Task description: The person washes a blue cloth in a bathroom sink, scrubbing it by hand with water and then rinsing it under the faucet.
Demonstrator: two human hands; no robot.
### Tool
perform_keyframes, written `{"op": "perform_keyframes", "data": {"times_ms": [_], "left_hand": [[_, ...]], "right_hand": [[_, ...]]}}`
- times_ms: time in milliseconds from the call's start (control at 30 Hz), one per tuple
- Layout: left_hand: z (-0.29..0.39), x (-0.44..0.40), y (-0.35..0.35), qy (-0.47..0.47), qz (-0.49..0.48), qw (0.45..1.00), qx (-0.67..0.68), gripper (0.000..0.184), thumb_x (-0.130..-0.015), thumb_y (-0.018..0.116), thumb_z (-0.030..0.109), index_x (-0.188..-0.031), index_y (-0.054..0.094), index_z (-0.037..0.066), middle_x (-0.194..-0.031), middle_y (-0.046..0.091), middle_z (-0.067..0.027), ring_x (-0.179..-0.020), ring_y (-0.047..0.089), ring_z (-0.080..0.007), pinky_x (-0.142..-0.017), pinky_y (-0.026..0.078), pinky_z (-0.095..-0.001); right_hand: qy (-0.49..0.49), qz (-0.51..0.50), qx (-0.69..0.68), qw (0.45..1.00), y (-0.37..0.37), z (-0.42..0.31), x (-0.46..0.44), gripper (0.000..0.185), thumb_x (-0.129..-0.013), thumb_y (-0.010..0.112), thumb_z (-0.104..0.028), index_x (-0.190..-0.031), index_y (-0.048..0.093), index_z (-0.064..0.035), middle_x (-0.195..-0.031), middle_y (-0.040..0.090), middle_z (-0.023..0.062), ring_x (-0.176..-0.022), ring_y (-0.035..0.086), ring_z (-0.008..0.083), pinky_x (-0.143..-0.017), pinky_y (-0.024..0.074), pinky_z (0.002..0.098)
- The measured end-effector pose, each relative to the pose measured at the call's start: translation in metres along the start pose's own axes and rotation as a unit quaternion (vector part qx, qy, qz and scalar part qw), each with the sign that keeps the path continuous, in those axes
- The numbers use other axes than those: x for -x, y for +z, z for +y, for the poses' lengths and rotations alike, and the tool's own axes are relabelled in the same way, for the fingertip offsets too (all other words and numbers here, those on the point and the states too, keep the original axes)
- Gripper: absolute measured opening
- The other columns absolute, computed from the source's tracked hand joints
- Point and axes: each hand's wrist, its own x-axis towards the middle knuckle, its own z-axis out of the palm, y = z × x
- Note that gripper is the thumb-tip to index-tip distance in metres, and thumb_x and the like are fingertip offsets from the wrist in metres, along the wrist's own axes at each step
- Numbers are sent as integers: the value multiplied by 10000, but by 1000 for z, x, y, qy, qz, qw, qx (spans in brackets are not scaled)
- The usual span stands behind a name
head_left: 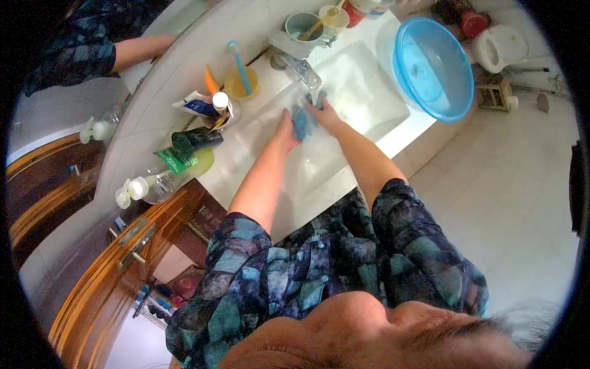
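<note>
Blue cloth (299, 123), bunched into a small wad, was between our two hands over the white sink (375, 67), close under the stream from the metal tap (305, 72). Our left hand (286, 130) had its fingers bent against one side of the cloth, and our right hand (326, 117) had its fingers curled at its upper end; both appeared to grip it, though blur kept us from telling how firmly. By our reading, the wetting was under way and unfinished: water ran, and the cloth had not been set down.

On the table (224, 184) to the left, a clear pump bottle (175, 176) with a green label held pale greenish liquid. Next to it was a black container (190, 140), its contents hidden from us. Farther along, a yellow cup (236, 86) carried a blue toothbrush (238, 61). Beyond the tap, a grey mug (301, 24) stood beside a cream cup (335, 19), a yellow brush (318, 24) slanting across them; we could not tell which held it. To the right, a large blue basin (455, 71) sat at the table's edge, any contents too unclear to name.
</note>
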Motion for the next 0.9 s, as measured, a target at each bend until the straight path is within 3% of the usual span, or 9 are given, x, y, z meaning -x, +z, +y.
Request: {"op": "perform_keyframes", "data": {"times_ms": [33,100,200,267,400,500,667,767,900], "left_hand": [[0,0,0,-2,-34,999,26,784,-871,281,677,-1454,180,162,-1494,222,-92,-1297,314,-356,-932,232,-698],[-2,7,0,-5,-102,992,77,813,-854,292,703,-1456,182,168,-1495,212,-102,-1296,312,-362,-942,221,-696],[-6,4,-14,23,-108,986,127,657,-885,376,603,-1323,377,114,-1272,462,-113,-1156,469,-312,-973,341,-543],[-2,28,-7,17,-143,970,194,449,-915,432,484,-1133,529,104,-990,613,-75,-937,588,-235,-880,464,-423],[-7,50,6,45,-217,946,237,449,-916,439,476,-1153,520,103,-1024,600,-74,-951,584,-231,-874,468,-415],[-11,45,13,69,-238,937,247,450,-916,444,469,-1168,514,103,-1050,591,-74,-962,582,-228,-870,470,-409],[-11,38,26,106,-212,942,238,454,-917,452,458,-1192,504,102,-1093,576,-73,-979,578,-224,-862,474,-398],[-8,54,35,62,-111,967,219,457,-927,465,433,-1216,484,79,-1127,573,-63,-1013,572,-199,-869,473,-364],[-7,52,29,54,-38,970,235,565,-901,491,485,-1273,446,63,-1224,531,-98,-1109,529,-227,-951,423,-375]], "right_hand": [[22,-38,-187,981,11,-8,10,648,-788,690,-309,-1316,412,-56,-1027,604,138,-940,574,206,-816,464,321],[103,-106,-194,970,10,-56,53,590,-807,671,-243,-1296,420,-31,-1026,606,118,-928,575,183,-808,469,311],[51,-181,-202,961,27,-70,97,510,-788,675,-228,-1218,508,-9,-1064,613,130,-941,592,195,-821,469,314],[-39,-139,-69,987,35,-85,124,409,-768,678,-241,-1104,583,-27,-956,633,99,-852,595,176,-765,472,300],[-147,-101,115,977,40,-128,158,281,-715,691,-266,-896,668,-53,-796,663,119,-713,628,231,-682,492,343],[-268,15,234,935,39,-126,140,212,-699,682,-266,-811,688,-85,-719,647,152,-658,627,311,-625,496,396],[-137,130,259,947,28,-142,91,262,-716,657,-329,-843,688,-103,-738,651,162,-702,636,333,-637,497,417],[-113,181,246,946,-3,-111,43,304,-735,634,-373,-848,681,-95,-760,658,166,-755,645,335,-681,499,423],[40,156,300,940,-43,-81,24,459,-862,493,-497,-1126,586,-134,-1098,607,168,-987,595,311,-831,466,409]]}}
